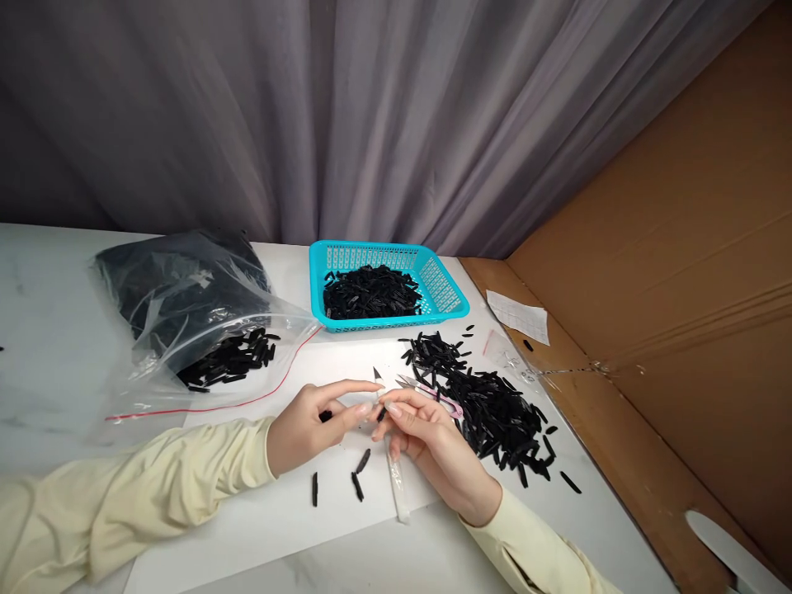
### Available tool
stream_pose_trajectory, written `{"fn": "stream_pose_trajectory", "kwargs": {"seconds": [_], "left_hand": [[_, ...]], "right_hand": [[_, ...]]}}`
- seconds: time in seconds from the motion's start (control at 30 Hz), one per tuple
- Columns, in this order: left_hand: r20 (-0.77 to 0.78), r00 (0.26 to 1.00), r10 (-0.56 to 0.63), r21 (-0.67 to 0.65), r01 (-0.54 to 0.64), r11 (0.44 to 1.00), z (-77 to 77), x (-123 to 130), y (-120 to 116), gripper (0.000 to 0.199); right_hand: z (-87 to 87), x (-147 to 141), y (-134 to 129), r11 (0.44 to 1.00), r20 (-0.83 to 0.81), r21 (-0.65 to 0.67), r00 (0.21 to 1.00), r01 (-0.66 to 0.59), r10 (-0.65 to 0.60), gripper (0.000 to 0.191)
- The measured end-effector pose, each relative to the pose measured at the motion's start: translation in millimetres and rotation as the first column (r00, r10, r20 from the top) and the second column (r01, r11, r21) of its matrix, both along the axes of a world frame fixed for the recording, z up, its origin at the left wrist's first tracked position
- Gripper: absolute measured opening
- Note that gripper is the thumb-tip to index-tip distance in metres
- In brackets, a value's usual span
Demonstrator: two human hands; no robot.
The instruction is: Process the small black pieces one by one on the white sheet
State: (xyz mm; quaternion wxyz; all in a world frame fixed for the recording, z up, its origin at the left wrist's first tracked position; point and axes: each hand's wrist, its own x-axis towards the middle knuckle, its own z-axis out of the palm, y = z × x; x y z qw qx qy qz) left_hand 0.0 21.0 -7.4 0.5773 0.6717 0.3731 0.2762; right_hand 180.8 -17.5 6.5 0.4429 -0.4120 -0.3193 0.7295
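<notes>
My right hand (426,433) is closed in a pinch, with a small black strip (381,414) between thumb and fingers. Close beside it, my left hand (318,421) has index finger and thumb stretched out, their tips apart and near the strip. Another black strip (325,416) shows in the gap of the left hand; whether the curled fingers touch it I cannot tell. A craft knife with a pale handle (398,487) runs under my right fingers, its pointed blade up past the fingertips. Several loose strips (358,487) lie on the white paper (260,511) below.
Pink-handled scissors (449,404) lie partly under a heap of black strips (501,417) at right. A blue basket (387,325) holds more strips at the back. A clear zip bag (186,289) of strips lies left. A cardboard wall (668,272) borders the right side.
</notes>
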Motion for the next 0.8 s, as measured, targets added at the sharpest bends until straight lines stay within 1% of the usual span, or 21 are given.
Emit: {"fn": "stream_pose_trajectory", "kwargs": {"seconds": [0.07, 0.13, 0.27, 0.4, 0.57, 0.8], "left_hand": [[-0.005, 1.000, -0.026, 0.000, 0.026, 1.000, -1.0, -0.7, 1.8, 0.040], [-0.015, 0.998, -0.062, 0.032, 0.063, 0.998, -1.2, -0.9, 2.9, 0.038], [-0.027, 0.996, -0.083, 0.150, 0.086, 0.985, 0.9, -0.1, 2.4, 0.032], [-0.036, 0.994, -0.105, 0.264, 0.111, 0.958, 2.0, 0.8, 0.9, 0.028], [-0.024, 0.994, -0.107, 0.292, 0.109, 0.950, 0.2, 0.1, 0.5, 0.027], [-0.007, 0.999, -0.045, 0.294, 0.045, 0.955, 2.2, -1.2, 0.4, 0.026]], "right_hand": [[-0.5, 0.5, 0.1, 0.999, -0.028, -0.034, 0.999, -0.020, 0.019, 0.020], [-0.1, 0.6, -0.2, 0.997, -0.035, -0.056, 0.998, -0.052, 0.050, 0.020], [2.3, 2.2, 0.5, 0.995, -0.015, -0.081, 0.998, -0.063, 0.062, 0.023], [2.8, 6.1, 2.7, 0.993, -0.016, -0.096, 0.997, -0.071, 0.070, 0.020], [1.4, 7.1, 3.3, 0.987, -0.039, -0.106, 0.992, -0.120, 0.117, 0.024], [5.5, 7.8, 3.9, 0.988, -0.082, -0.122, 0.993, -0.092, 0.082, 0.023]]}}
